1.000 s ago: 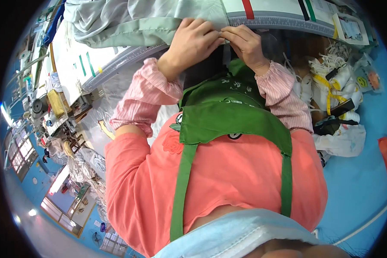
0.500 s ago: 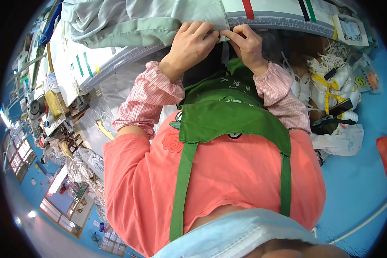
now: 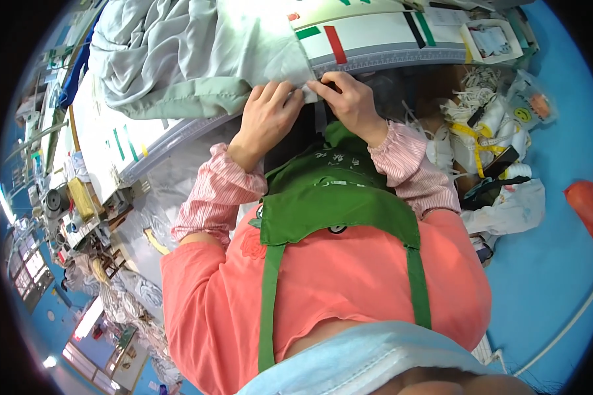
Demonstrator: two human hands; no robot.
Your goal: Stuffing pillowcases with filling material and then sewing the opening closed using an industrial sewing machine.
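Note:
A pale grey-green cloth [image 3: 257, 49] lies on the white table, bunched in folds on the left and smoother towards its right edge. Its near border is a turned, seamed strip [image 3: 184, 99] along the table's front. My left hand [image 3: 270, 118] is closed on this border, fingers curled over the top and thumb mostly hidden. Close to its right, my right hand [image 3: 352, 105] pinches the cloth's near right corner between thumb and forefinger. The fingertips of both hands are a short gap apart. What lies under the cloth at the grip is hidden.
A clear ruler strip [image 3: 395, 56] runs along the front edge of the table [image 3: 375, 33], with red, black and green tapes on top. A white tray [image 3: 464, 39] sits at the right end. Beside the table, a box holds thread cones and a yellow measuring tape [image 3: 479, 148].
The view has shifted, so the table, cloth and hands sit lower in the picture and more tabletop shows. Both hands keep hold of the cloth's near edge.

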